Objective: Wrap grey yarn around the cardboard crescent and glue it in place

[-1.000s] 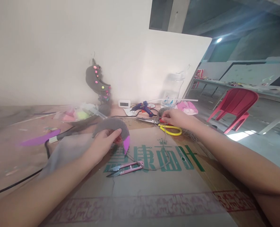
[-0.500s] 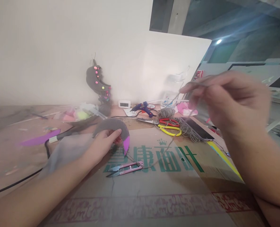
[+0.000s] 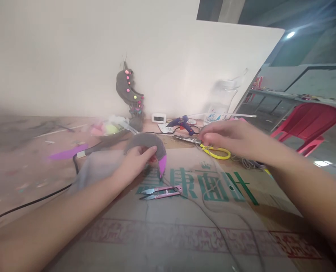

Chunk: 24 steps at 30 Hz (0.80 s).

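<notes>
My left hand (image 3: 141,156) grips a crescent shape (image 3: 145,140) wrapped in grey yarn, its bare lower tip purple. Grey yarn (image 3: 210,219) runs from that tip and lies in loose curves over the cardboard (image 3: 122,245). Thread snips (image 3: 162,192) with pink handles rest just below the crescent, the yarn crossing their handle end. Farther back, my right hand (image 3: 227,138) is over the yellow-handled scissors (image 3: 216,152), its fingers curled. Its fingertips are blurred and partly hidden, so what they hold cannot be made out.
A finished-looking crescent with coloured pompoms (image 3: 125,85) hangs by the wall. Behind the scissors are a glue gun (image 3: 181,122), a small white clock (image 3: 158,118) and a clear plastic jar (image 3: 221,98). A black cable (image 3: 28,206) crosses the left side. A red chair (image 3: 312,121) stands beyond.
My right hand has come down from its raised position to the scissors and yarn pile. The raised yarn now lies slack on the cardboard. My left hand keeps its grip; the view has shifted.
</notes>
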Tool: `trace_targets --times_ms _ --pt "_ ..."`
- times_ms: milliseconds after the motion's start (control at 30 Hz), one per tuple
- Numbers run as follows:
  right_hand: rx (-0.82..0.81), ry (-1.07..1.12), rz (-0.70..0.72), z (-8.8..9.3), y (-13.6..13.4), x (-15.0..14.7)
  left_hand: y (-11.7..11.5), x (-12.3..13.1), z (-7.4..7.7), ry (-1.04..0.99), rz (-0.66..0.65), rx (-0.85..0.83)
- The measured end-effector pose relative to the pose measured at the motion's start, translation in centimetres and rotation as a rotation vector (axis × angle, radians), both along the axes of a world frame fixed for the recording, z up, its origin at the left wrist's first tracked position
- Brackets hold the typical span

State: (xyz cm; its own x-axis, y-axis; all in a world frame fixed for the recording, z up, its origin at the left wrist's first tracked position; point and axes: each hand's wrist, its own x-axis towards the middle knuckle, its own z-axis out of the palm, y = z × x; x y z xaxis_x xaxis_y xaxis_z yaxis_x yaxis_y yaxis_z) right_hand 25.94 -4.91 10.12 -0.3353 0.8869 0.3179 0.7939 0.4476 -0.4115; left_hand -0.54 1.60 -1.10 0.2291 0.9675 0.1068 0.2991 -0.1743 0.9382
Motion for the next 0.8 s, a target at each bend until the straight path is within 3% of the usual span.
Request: trace_targets --times_ms 100,233,400,467,533,700,800 --pt "-0.255 0.160 0.006 -3.4 1.6 -2.8 -0.6 0.1 0.8 0.012 -0.010 0.018" --pt "-0.603 0.322 0.099 -6.7 1.5 -5.5 -1.3 0.3 1.5 0.044 0.012 0.064" --pt "-0.999 0.637 0.231 -7.6 0.2 -5.8 -1.5 0.3 1.5 0.075 0.050 0.073" --pt "-1.076 0.627 0.233 -7.8 -0.1 -5.6 -1.4 0.2 1.4 0.071 0.047 0.078" --pt "-0.969 0.518 0.199 -7.9 0.0 -5.6 -1.2 0.2 1.3 0.086 0.043 0.072" --pt "-0.288 0.281 0.109 -7.8 0.3 -6.0 -1.2 0.3 1.0 0.169 0.001 0.020" --pt "-0.134 0.278 0.126 -7.9 0.3 -5.9 -1.3 0.4 1.0 0.250 -0.031 0.014"
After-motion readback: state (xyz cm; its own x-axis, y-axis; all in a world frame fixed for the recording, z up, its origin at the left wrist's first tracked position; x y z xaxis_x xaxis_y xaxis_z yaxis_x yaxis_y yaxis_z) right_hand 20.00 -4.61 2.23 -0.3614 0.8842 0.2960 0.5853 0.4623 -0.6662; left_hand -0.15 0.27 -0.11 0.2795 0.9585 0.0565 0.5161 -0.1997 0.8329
